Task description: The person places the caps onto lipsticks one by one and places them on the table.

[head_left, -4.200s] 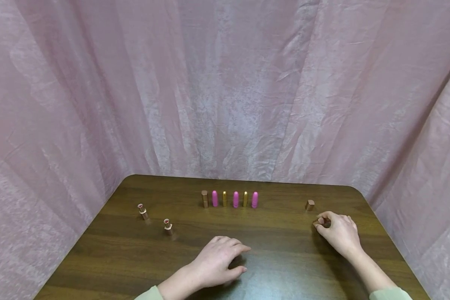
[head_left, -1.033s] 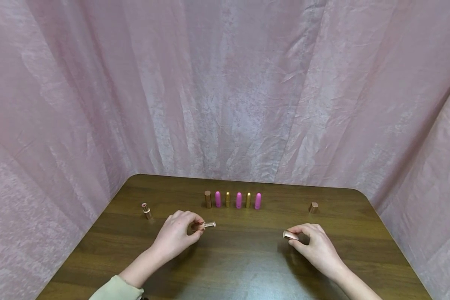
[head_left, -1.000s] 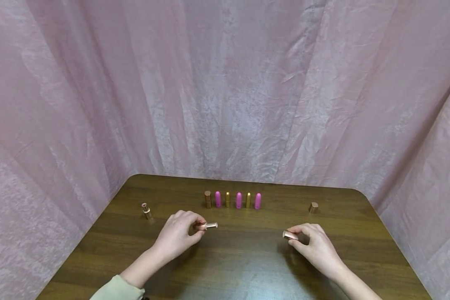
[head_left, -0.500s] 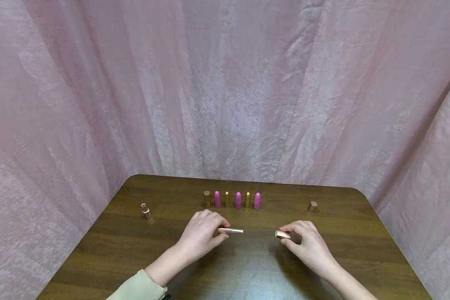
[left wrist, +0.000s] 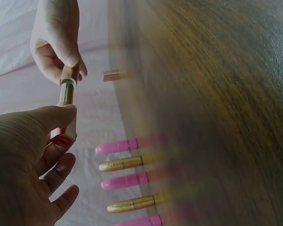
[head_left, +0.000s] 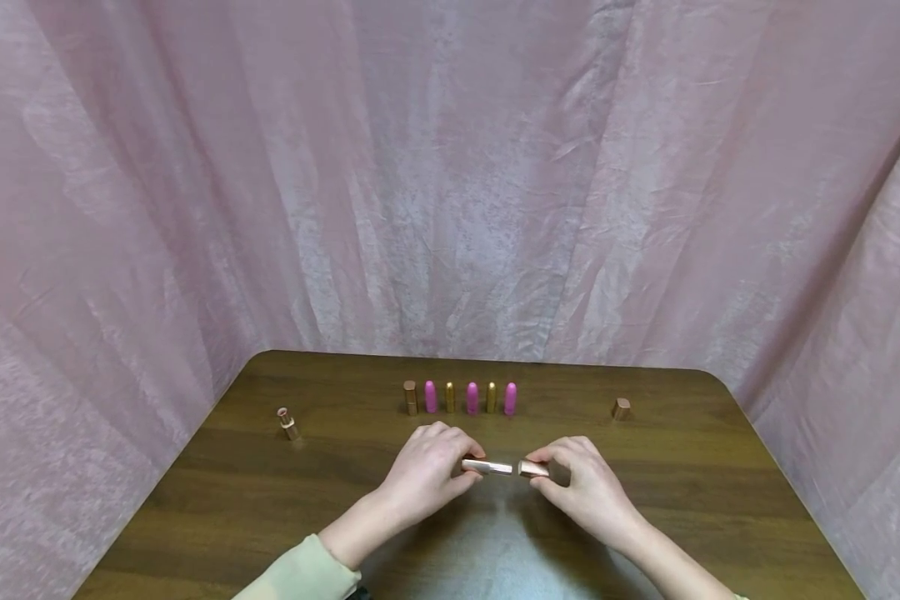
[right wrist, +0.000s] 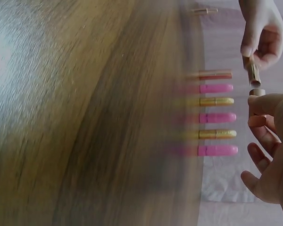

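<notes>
My left hand (head_left: 429, 471) pinches an uncapped rose-gold lipstick tube (head_left: 492, 467) between thumb and fingers. The tube lies sideways above the table, its narrow silvery inner end pointing right. Facing it, my right hand (head_left: 581, 487) grips a rose-gold lipstick cap (head_left: 532, 468), its mouth turned left toward the tube. A narrow gap shows between tube and cap in the head view, and they are nearly in line in the right wrist view. Another uncapped lipstick (head_left: 287, 423) stands at the left of the table. A second loose cap (head_left: 621, 408) stands at the back right.
Beyond the hands, an upright row of lipsticks spans the back middle: one rose-gold (head_left: 410, 398), then pink (head_left: 431, 397) and gold (head_left: 450, 397) ones alternating. The brown wooden table (head_left: 217, 500) ends at a pink velvet curtain (head_left: 450, 192).
The left hand picked up one uncapped lipstick from the left side and carried it right. The right hand brought the cap left. Tube and cap are now almost end to end.
</notes>
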The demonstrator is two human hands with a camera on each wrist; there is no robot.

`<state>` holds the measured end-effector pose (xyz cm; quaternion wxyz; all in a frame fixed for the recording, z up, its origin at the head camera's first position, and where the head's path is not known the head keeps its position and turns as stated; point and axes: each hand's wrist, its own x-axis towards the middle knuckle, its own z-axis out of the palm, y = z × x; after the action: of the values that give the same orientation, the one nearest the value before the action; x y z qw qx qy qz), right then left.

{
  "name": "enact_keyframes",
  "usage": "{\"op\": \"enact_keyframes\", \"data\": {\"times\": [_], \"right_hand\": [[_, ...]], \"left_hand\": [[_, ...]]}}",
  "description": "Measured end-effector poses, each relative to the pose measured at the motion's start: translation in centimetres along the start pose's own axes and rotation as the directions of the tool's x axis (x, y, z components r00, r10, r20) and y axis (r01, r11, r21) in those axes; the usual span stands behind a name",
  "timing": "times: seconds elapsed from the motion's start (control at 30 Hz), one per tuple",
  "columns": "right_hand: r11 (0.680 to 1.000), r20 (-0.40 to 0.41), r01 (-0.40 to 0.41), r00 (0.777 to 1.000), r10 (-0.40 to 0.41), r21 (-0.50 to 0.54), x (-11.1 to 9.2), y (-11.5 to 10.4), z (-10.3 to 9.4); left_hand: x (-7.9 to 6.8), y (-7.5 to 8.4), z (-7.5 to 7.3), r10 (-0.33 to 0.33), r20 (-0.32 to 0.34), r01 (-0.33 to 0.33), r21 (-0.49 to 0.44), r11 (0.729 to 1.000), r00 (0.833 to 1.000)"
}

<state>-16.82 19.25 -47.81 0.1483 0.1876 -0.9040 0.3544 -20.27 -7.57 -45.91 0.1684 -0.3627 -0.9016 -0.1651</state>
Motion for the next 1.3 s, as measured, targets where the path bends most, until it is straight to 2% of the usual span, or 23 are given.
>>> {"op": "enact_keyframes", "data": {"times": [0.4, 0.9, 1.3], "right_hand": [[0.999, -0.009, 0.047, 0.999, -0.047, -0.023, 0.3, -0.6, 0.9], [0.999, 0.026, 0.035, 0.999, -0.036, 0.009, 0.7, -1.4, 1.4], [1.0, 0.053, 0.02, 0.998, -0.02, 0.014, 0.7, -1.6, 1.5]], "left_hand": [[0.2, 0.4, 0.4, 0.0, 0.006, 0.0, -0.008, 1.0, 1.0], [0.6, 1.0, 0.7, 0.027, 0.003, -0.027, -0.007, 1.0, 1.0], [0.5, 1.0, 1.0, 0.021, 0.002, -0.021, -0.015, 1.0, 1.0]]}}
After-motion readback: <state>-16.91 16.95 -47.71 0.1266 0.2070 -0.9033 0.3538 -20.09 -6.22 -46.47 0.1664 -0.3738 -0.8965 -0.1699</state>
